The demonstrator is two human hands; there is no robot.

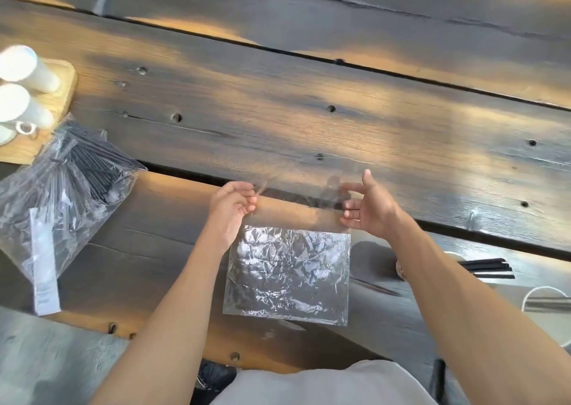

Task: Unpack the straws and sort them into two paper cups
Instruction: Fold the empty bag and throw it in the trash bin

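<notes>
Straws (92, 169), black and still in a crumpled clear bag (55, 216) at nine o'clock, run with their long axis from ten toward four o'clock. More loose black straws (488, 269) lie at three o'clock, pointing left-right, beside a paper cup (547, 299) at the table's near right edge. Centre, an empty clear bag (287, 274) hangs flat; the left hand (231, 210) pinches its top corner closed, the right hand (367, 210) holds the other corner with fingers loosely spread. Broad bare planks of the wooden table (340, 111) lie open toward twelve o'clock.
</notes>
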